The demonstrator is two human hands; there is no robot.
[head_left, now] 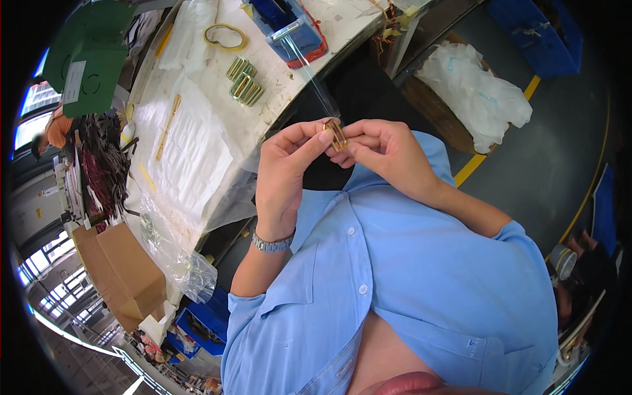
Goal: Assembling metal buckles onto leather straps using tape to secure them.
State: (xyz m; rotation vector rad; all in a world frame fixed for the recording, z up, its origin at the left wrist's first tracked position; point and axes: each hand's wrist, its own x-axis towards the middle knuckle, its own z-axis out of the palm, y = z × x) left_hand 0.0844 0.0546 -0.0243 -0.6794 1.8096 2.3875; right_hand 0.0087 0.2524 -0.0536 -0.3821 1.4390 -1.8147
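In front of my chest, a gold-coloured rectangular metal buckle [338,136] is pinched between the fingertips of both hands. My left hand [284,161], with a metal watch band at the wrist, grips its left edge between thumb and forefinger. Closed on the opposite edge is my right hand [390,157]. A clear tape strip [317,85] stretches from the blue tape dispenser [299,47] at the table edge down to the buckle; where it ends is hard to make out. Several similar buckles [245,84] lie stacked on the table.
The white worktable [276,92] carries a yellowish tape roll [226,37] and white plastic sheeting [194,145]. An opened cardboard box [122,273] stands at the lower left. To the right, a white plastic bag [471,89] fills a carton on the floor, near a blue bin [543,43].
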